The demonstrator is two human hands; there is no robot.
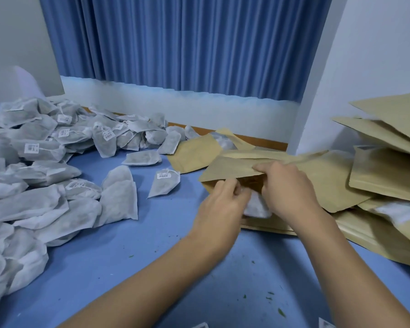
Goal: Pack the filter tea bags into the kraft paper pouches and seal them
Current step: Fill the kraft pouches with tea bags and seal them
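Kraft-brown paper pouch [317, 176] lay on blue surface [152, 256]. Right hand [287, 185] pinched upper lip, mouth agape. Left hand [220, 207] gripped white mesh filter tea bag [256, 207], partly inside mouth. Filling step judged in hand. Next: push bag fully home, then seal.

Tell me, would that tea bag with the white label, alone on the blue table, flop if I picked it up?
Probably floppy: the tea bag is thin mesh lying flat on the blue table. Likely light, with only a small lump of filling showing. Being flat, it shouldn't roll.
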